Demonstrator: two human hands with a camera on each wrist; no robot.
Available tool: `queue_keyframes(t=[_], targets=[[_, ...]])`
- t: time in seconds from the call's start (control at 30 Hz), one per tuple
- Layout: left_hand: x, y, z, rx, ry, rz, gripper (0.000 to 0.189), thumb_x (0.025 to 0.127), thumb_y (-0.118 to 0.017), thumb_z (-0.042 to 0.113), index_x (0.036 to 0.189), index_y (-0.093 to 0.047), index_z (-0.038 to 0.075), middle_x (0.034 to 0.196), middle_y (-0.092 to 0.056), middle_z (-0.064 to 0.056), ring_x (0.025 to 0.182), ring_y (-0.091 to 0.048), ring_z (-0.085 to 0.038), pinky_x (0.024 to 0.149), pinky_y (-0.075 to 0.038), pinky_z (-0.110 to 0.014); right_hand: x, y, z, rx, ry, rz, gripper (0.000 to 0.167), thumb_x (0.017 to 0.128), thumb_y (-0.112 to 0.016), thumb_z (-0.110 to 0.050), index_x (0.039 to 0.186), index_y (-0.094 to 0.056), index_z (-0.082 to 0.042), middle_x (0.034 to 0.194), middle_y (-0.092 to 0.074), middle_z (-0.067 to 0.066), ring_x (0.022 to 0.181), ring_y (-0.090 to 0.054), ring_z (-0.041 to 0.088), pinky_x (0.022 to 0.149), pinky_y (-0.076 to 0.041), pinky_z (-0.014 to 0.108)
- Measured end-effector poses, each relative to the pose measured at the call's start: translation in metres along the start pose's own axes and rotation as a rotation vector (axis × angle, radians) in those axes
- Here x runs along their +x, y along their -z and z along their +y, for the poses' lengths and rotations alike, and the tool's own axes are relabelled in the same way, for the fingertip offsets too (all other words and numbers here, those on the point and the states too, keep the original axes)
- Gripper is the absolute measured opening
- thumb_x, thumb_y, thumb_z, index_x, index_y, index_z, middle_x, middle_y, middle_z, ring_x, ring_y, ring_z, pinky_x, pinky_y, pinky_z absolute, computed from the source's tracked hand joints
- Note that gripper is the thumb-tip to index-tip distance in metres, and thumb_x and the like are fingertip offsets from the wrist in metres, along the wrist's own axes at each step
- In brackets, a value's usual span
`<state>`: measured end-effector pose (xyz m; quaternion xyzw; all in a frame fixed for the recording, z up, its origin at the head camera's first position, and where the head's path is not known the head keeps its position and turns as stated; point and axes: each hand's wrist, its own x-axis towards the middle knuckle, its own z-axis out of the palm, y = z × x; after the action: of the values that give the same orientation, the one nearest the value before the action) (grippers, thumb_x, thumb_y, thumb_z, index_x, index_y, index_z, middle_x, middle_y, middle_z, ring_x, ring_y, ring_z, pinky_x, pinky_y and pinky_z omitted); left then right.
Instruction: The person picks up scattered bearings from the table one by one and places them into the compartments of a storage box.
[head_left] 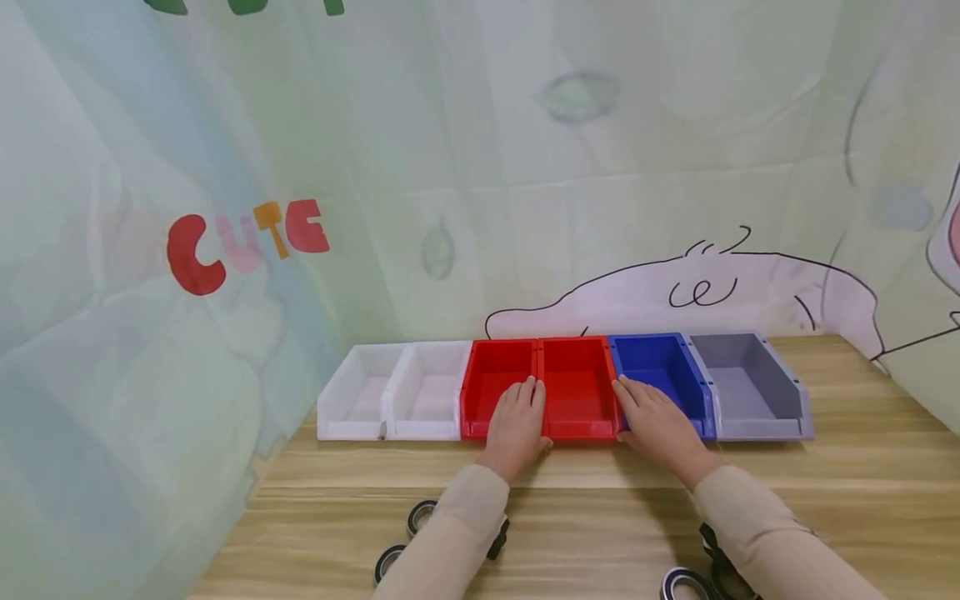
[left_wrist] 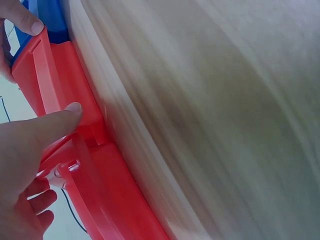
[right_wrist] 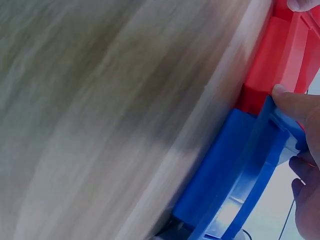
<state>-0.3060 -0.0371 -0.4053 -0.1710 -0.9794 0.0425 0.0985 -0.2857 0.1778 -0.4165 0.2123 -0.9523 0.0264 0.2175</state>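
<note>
On our worktop (head_left: 577,533), six stand in one row: two white bins (head_left: 423,430), two red bins (head_left: 577,428), one blue bin (head_left: 648,358), one grey bin (head_left: 738,392). Our left hand (head_left: 516,423) touches the reds' seam, our right hand (head_left: 662,423) the red-blue seam, fingers fairly straight, unclenched. At least three rings (head_left: 412,518) lie nearer us.

Left hand (left_wrist: 20,155) at left edge, thumb over upper red bin (left_wrist: 82,82) by its join with lower red bin (left_wrist: 117,187), other fingers bent below. Right hand (left_wrist: 22,17) top left, thumb at upper bin's corner beside blue bin (left_wrist: 52,20). Wood tabletop (left_wrist: 200,120) fills right side.
</note>
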Motion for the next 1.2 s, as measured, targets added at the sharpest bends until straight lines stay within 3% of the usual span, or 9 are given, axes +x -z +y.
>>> queue_keyframes(t=[0.6,0.93,1.2], targets=[[-0.004,0.005,0.01,0.045,-0.042,0.023,0.093,0.066,-0.079,0.043,0.142,-0.033,0.012,0.143,-0.038,-0.006,0.128,-0.038,-0.023,0.108,-0.035,-0.033,-0.004,0.017,0.001,-0.005,-0.004,-0.018,0.062,0.071,-0.078,-0.016,0.121,-0.052,0.009,0.124,-0.055,0.025,0.114,-0.052,0.038,0.099,-0.042,0.047],[-0.014,0.008,0.02,0.051,-0.056,0.003,0.093,0.066,-0.078,0.044,0.142,-0.033,0.013,0.145,-0.037,-0.005,0.129,-0.039,-0.022,0.108,-0.035,-0.032,-0.017,0.021,0.002,-0.012,0.001,0.016,0.06,0.069,-0.078,-0.013,0.119,-0.053,0.009,0.121,-0.056,0.024,0.111,-0.054,0.038,0.094,-0.045,0.048],[-0.016,0.009,0.028,0.079,-0.053,0.036,0.095,0.063,-0.08,0.045,0.14,-0.034,0.014,0.143,-0.038,-0.004,0.126,-0.041,-0.021,0.107,-0.037,-0.032,-0.024,0.023,0.004,-0.019,-0.019,0.03,0.058,0.069,-0.076,-0.009,0.12,-0.053,0.009,0.122,-0.056,0.024,0.112,-0.053,0.038,0.094,-0.045,0.048]])
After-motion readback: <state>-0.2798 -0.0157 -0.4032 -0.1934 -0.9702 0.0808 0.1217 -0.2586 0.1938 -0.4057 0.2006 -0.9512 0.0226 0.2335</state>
